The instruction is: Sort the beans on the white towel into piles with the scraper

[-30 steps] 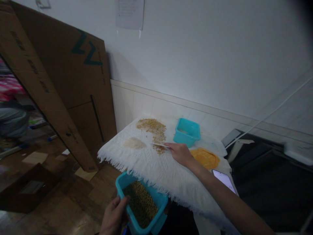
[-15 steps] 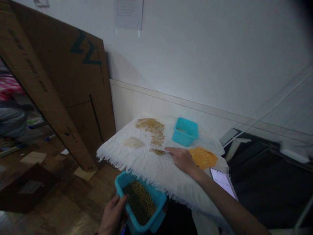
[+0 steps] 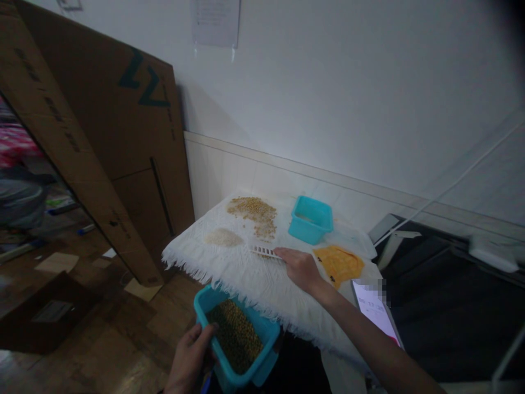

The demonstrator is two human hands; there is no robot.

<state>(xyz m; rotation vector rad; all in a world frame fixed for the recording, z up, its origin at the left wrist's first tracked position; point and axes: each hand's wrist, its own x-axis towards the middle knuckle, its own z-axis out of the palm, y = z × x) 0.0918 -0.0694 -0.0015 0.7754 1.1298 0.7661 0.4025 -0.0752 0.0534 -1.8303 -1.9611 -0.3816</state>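
My left hand (image 3: 191, 355) is closed on the near left rim of a turquoise plastic tub (image 3: 266, 326), held below the table's front edge. Inside the tub lie yellow beans (image 3: 235, 317) beside darker green ones (image 3: 229, 342). In my closed right hand (image 3: 301, 271) is a flat white slotted strip (image 3: 264, 251), low over the white cloth; its exact kind is unclear. A few yellow beans show under the strip. Beyond it spreads a pile of yellow beans (image 3: 254, 209), and to its left sits a small pale heap of grains (image 3: 223, 237).
A second turquoise tub (image 3: 310, 220) stands at the back of the fringed white cloth (image 3: 241, 273). An orange cloth (image 3: 338, 264) and a lit phone (image 3: 375, 312) lie to the right. A tall cardboard box (image 3: 135, 137) stands at left, against the wall.
The strip has tilted, so its slots now face me, and it covers more of the near beans. My right hand has shifted slightly left. My left hand and the tub are nearly still.
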